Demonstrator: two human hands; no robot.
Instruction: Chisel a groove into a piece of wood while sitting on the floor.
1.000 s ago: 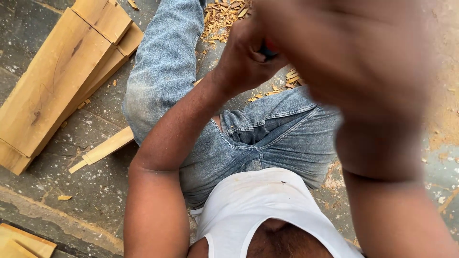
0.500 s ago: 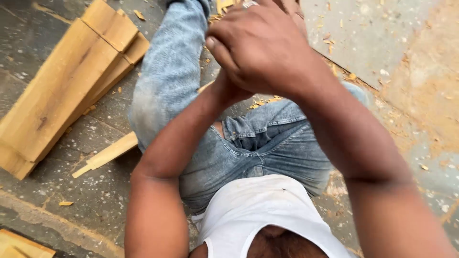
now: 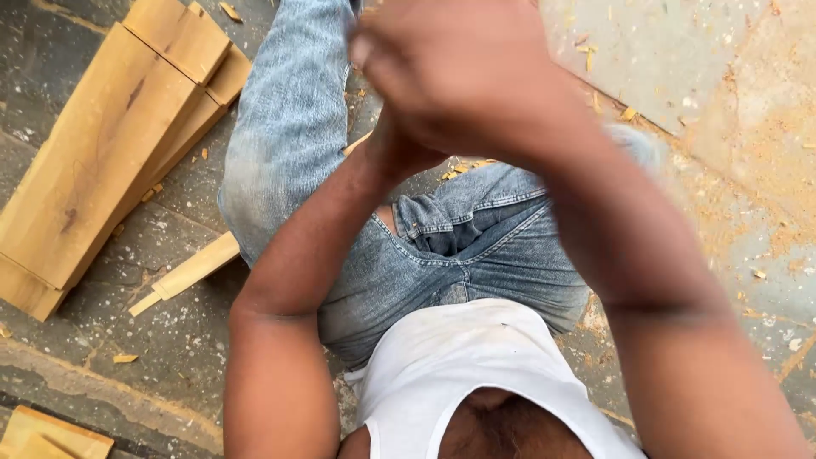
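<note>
Right hand (image 3: 459,76) clenched over left hand (image 3: 399,153), raised above lap; contents hidden.

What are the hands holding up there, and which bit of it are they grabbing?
It cannot be told. The right hand is raised, blurred, and covers the left hand beneath; nothing held shows between them.

Person, seated: white sleeveless vest (image 3: 463,374), faintly speckled; arms bare to the shoulder. Faded light-blue denim jeans (image 3: 442,255), stitched seams, visible front pocket, dusty patch along one thigh. No gloves on either hand.
</note>
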